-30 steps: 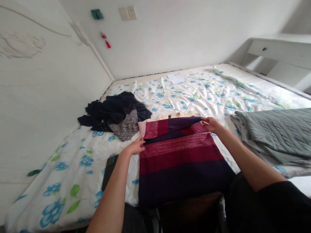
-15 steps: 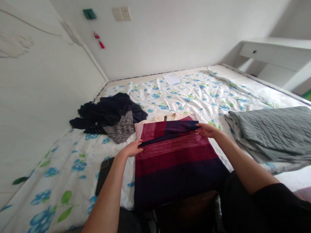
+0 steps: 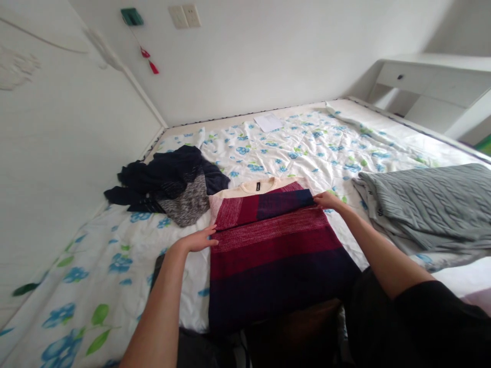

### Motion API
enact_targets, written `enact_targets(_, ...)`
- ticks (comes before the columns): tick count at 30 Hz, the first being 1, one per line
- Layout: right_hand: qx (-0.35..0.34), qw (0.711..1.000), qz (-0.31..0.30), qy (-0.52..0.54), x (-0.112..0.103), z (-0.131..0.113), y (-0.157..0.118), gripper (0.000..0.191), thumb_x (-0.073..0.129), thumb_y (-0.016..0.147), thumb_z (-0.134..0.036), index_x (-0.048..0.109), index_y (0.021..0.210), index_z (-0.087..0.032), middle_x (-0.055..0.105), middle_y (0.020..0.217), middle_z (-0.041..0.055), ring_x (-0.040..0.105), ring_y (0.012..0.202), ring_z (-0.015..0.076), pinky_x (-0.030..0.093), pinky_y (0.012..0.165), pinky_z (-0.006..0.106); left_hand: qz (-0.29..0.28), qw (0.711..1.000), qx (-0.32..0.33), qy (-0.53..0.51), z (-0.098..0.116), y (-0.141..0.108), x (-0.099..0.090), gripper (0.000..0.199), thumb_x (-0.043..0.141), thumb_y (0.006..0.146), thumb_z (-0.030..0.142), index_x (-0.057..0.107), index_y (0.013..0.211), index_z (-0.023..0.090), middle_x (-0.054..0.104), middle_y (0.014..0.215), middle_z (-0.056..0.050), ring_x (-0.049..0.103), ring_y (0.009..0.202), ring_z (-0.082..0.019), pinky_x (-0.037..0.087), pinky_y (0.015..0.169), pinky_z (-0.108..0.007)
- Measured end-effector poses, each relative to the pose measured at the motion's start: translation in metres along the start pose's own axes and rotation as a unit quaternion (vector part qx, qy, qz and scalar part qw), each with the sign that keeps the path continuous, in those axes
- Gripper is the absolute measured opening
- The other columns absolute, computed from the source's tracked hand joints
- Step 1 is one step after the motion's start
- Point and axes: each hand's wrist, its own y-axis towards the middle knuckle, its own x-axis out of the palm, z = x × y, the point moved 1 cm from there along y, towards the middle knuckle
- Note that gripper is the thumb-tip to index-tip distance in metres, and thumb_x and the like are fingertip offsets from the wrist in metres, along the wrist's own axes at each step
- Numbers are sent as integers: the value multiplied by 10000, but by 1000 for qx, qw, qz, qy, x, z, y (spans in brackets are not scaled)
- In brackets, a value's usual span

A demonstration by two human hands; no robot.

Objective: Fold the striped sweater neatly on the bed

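in the head view, has a striped sweater (image 3: 268, 255) laid flat in front, on a white sheet (image 3: 103, 278) patterned with blue flowers. has the left hand (image 3: 197, 240) at the sweater's left edge, fingers and thumb spread apart and loose, tips touching the cloth. has the right hand (image 3: 326, 200) at the opposite edge, fingertips bent beside the navy end of a sleeve (image 3: 282, 203) lying folded across the chest; too small to make out whether pinching the knit or only touching. shows cream at the collar (image 3: 247, 187), with a black label (image 3: 258, 186) inside, then maroon bands, then navy nearest the body. has a dark flat object (image 3: 157, 262) partly hidden by the left forearm (image 3: 164, 296). has, near the sweater's left shoulder, a crumpled heap of dark clothing (image 3: 172, 171); well apart on the right, a folded grey cable-knit garment (image 3: 433, 209); farther back, a white paper (image 3: 268, 121).
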Motion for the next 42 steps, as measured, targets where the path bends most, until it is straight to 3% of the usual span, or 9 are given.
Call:
enact_targets(3,-4,998,26,-52,8,1,3,131,849,893,-260,863,1017,-216,746,654,-21,717,583,169,577,674,253,7,1000,8,-8,2,4,0,733,693,840,717,825,1365,223,545,1781,-145,489,1678,-358,381,1379,-419)
enact_targets(8,-13,991,124,-52,10,0,8,223,907,859,-256,835,1064,-203,841,852,36,771,717,195,591,782,278,36,999,28,-11,5,4,-1,610,680,867,715,890,1210,257,578,1758,-111,567,1622,-340,441,1331,-399)
enact_targets(15,2,986,144,-90,-4,8,15,171,899,828,-224,833,985,-215,845,867,40,784,801,212,589,799,287,-9,1000,27,-9,13,6,2,587,727,840,686,889,1194,247,555,1774,-127,590,1602,-354,476,1297,-376)
enact_targets(17,-6,983,139,-118,-1,11,14,109,892,839,-227,832,928,-213,840,860,41,795,847,222,587,815,285,18,999,37,-25,14,6,-1,566,709,845,657,880,1205,256,607,1735,-116,618,1577,-342,459,1310,-377)
enact_targets(20,-32,981,143,-124,3,13,13,83,889,855,-227,830,912,-213,843,885,43,799,871,220,577,813,272,109,991,31,-72,13,8,-7,504,677,850,623,864,1157,271,779,1546,-93,718,1445,-324,487,1286,-389)
enact_targets(25,-13,987,136,-87,3,13,13,110,878,881,-251,823,964,-206,834,872,33,763,770,189,565,755,263,245,961,-48,-120,9,16,-9,395,661,842,584,780,1011,247,881,1200,-91,830,1018,-291,632,1037,-396)
enact_targets(32,-77,978,192,-18,0,6,21,165,783,951,-276,826,1097,-215,860,999,60,773,888,209,577,824,282,226,970,-74,-51,7,19,1,195,709,765,366,737,932,269,841,981,-22,801,979,-252,588,938,-314)
enact_targets(36,-44,984,164,-46,6,13,20,133,792,875,-183,830,998,-215,848,916,47,778,839,209,586,823,271,230,969,-89,-1,12,22,4,162,663,804,317,736,939,263,835,964,-33,793,977,-261,550,859,-302)
enact_targets(42,-60,989,135,-9,18,3,11,322,776,870,-156,841,1177,-229,871,1008,42,776,835,190,616,840,273,220,971,-89,38,14,26,5,150,663,854,344,753,936,257,852,996,-58,796,992,-283,514,814,-312)
